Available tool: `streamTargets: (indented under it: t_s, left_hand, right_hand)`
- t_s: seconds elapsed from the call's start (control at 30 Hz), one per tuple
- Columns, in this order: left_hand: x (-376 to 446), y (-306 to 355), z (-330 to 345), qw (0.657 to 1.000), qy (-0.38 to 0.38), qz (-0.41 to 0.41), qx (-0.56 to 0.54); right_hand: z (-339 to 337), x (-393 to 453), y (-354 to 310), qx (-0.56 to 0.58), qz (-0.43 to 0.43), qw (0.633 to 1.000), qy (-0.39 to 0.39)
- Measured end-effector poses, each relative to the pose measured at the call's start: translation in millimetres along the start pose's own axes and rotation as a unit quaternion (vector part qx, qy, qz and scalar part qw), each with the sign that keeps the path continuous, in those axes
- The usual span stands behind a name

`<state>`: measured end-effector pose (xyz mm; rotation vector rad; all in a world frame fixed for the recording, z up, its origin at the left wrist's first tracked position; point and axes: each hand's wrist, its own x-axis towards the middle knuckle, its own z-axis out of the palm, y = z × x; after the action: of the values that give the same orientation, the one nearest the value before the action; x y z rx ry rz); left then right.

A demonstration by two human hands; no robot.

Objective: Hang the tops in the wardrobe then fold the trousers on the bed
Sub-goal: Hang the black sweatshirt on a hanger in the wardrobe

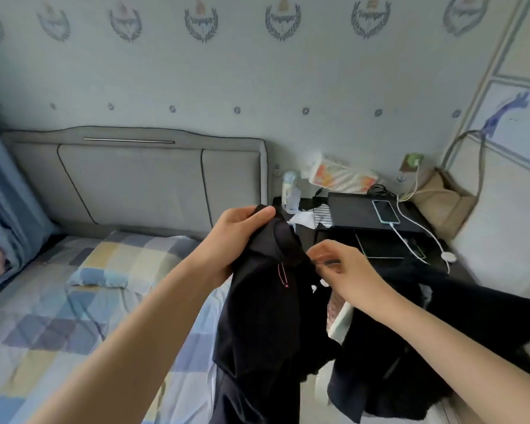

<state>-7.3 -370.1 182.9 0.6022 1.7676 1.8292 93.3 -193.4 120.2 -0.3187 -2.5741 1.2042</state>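
A black garment (263,319) with a small pink thread loop hangs in front of me, over the right edge of the bed (58,316). My left hand (239,234) grips its top edge, fingers curled over the cloth. My right hand (340,267) pinches the garment's upper right edge, with something thin and clear-looking between its fingers; blur hides what it is. More dark clothing (410,347) lies piled at the lower right, below my right forearm.
A checked pillow (126,258) lies by the grey padded headboard (135,179). Right of the bed, a dark bedside table (459,267) carries a black box, a charging phone (386,211), a small bottle (289,191) and a tissue pack. A beige bag (444,203) hangs at the wall.
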Motion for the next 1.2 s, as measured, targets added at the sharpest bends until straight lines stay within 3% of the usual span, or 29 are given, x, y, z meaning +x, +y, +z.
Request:
streamTargets:
  t_s: [0.13,0.37,0.53,0.7,0.87,1.0,1.13,1.2]
  left_hand:
    - [14.8,10.6,72.0,1.0,-0.031,-0.003,0.003]
    - [24.4,31.2,167.3,0.984,-0.174,-0.018,0.031]
    - [33.7,49.2,204.0,0.962,-0.205,-0.03,0.176]
    - [40.7,53.2,256.4,0.904,-0.264,-0.022,0.335]
    - [44.8,50.3,312.3,0.821,-0.351,0.067,0.446]
    - [57.3,72.4,339.9,0.807,-0.356,0.144,0.448]
    - [85.1,107.3,354.5,0.828,-0.282,0.222,0.432]
    - [99.8,122.4,359.6,0.81,-0.259,0.262,0.457]
  right_hand:
    - [-65.8,-42.3,13.7,0.077,-0.026,0.996,-0.026]
    - [-127.1,-76.3,60.7,-0.035,0.008,0.999,0.027]
    - [-179.8,-98.1,72.9,-0.018,0.023,0.994,0.105]
    - [-243.4,-108.4,57.7,0.032,0.048,0.979,0.193]
    - [-297.7,-123.2,22.4,-0.019,0.072,0.965,0.251]
    - [-349.9,-139.7,-3.3,-0.058,0.111,0.946,0.3]
    - [-385.3,-164.4,-18.1,-0.086,0.14,0.935,0.314]
    - [-391.0,-175.9,-14.7,-0.135,0.165,0.93,0.301]
